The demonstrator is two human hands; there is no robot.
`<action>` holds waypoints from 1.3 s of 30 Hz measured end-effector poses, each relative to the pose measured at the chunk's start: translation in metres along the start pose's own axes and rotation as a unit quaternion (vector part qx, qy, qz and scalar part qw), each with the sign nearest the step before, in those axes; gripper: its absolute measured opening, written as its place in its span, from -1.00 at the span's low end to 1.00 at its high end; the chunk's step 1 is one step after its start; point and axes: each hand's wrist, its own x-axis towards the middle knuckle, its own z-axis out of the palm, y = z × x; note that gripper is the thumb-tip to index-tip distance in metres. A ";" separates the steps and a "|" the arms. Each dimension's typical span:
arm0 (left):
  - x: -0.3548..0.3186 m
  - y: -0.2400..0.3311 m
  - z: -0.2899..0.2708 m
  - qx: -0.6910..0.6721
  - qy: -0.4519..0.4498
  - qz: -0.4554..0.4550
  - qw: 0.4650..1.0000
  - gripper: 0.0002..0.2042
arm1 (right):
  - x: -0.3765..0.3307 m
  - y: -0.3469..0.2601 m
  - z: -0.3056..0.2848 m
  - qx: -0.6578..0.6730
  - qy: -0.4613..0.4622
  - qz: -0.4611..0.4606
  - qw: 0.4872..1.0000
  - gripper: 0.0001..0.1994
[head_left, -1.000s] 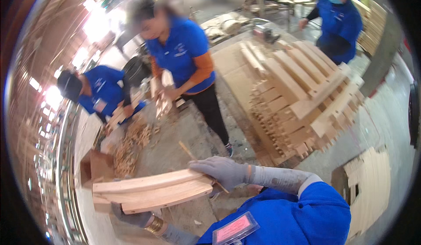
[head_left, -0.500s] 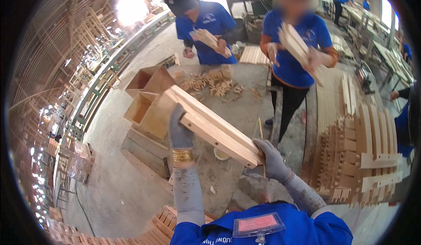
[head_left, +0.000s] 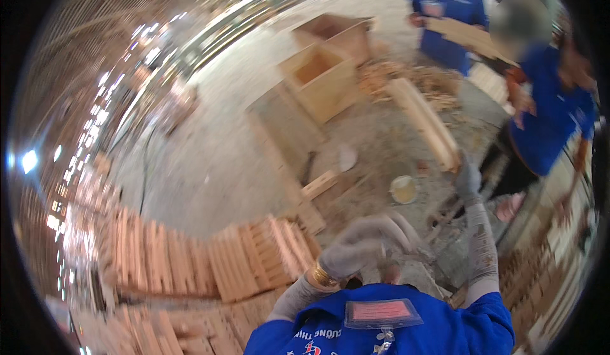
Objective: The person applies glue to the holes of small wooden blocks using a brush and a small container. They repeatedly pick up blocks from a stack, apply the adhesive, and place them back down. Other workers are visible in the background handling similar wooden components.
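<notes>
Apparent one-handed handling step: right hand (head_left: 469,178) clamped on the near end of the wood piece (head_left: 422,121), left hand (head_left: 365,244) apart from it, its grip untellable through blur; next move likely calls for steadying the far end.

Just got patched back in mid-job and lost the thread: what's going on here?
The person's right hand grips the near end of some pale wood, its far end pointing away toward a heap of wood scraps. The left hand is off that wood, close to the chest and blurred; nothing shows in it. Two open boxes stand left of the heap, and stacked wooden slats lie at lower left. Beyond, a co-worker holds a pale wooden piece.
</notes>
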 end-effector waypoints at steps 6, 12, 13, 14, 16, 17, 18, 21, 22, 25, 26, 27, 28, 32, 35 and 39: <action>0.001 0.069 0.029 -0.189 -0.191 0.074 0.960 -0.27 | 0.061 0.077 0.097 -0.104 -0.014 -0.080 0.991 -0.31; -0.026 0.057 0.025 -0.148 -0.073 0.349 0.922 -0.25 | 0.091 0.045 0.102 -0.101 -0.028 -0.153 0.983 -0.33; -0.031 0.059 0.019 -0.159 -0.070 0.354 0.919 -0.25 | 0.086 0.040 0.099 -0.082 -0.022 -0.150 0.985 -0.33; -0.037 0.061 0.013 -0.169 -0.066 0.359 0.915 -0.24 | 0.079 0.035 0.097 -0.058 -0.011 -0.150 0.987 -0.34; -0.047 0.064 -0.001 -0.180 -0.086 0.351 0.915 -0.24 | 0.066 0.018 0.088 -0.011 0.020 -0.147 0.989 -0.36; -0.052 0.065 -0.009 -0.179 -0.102 0.342 0.917 -0.24 | 0.061 0.008 0.085 -0.015 0.034 -0.147 0.988 -0.36; -0.059 0.062 -0.022 -0.169 -0.131 0.326 0.921 -0.25 | 0.054 -0.004 0.078 -0.023 0.048 -0.147 0.988 -0.36; -0.079 0.068 -0.071 -0.138 -0.142 0.260 0.945 -0.28 | 0.017 -0.042 0.065 0.025 0.042 -0.097 0.994 -0.38; -0.085 0.076 -0.094 -0.123 -0.115 0.225 0.960 -0.29 | -0.001 -0.048 0.066 0.084 0.023 -0.040 0.995 -0.39; -0.095 0.071 -0.150 -0.001 0.034 0.100 0.994 -0.30 | -0.035 -0.122 0.062 -0.052 0.020 -0.123 0.991 -0.41; -0.098 0.065 -0.168 0.051 0.090 0.049 0.993 -0.31 | -0.037 -0.175 0.053 -0.049 0.004 -0.164 0.985 -0.39; -0.101 0.056 -0.189 0.093 0.136 0.007 0.986 -0.31 | -0.042 -0.189 0.051 0.046 -0.055 -0.103 0.992 -0.36; -0.106 0.046 -0.212 0.141 0.190 -0.025 0.971 -0.31 | -0.036 -0.219 0.033 0.000 -0.048 -0.156 0.987 -0.33; -0.087 0.002 -0.296 0.254 0.243 -0.094 0.932 -0.33 | -0.071 -0.194 0.012 -0.031 0.002 -0.071 0.997 -0.35; -0.080 -0.018 -0.337 0.307 0.241 -0.124 0.912 -0.34 | -0.109 -0.198 0.013 -0.044 0.018 0.022 0.999 -0.35; -0.088 -0.030 -0.361 0.363 0.266 -0.134 0.883 -0.34 | -0.122 -0.205 0.019 -0.056 0.019 0.045 0.997 -0.34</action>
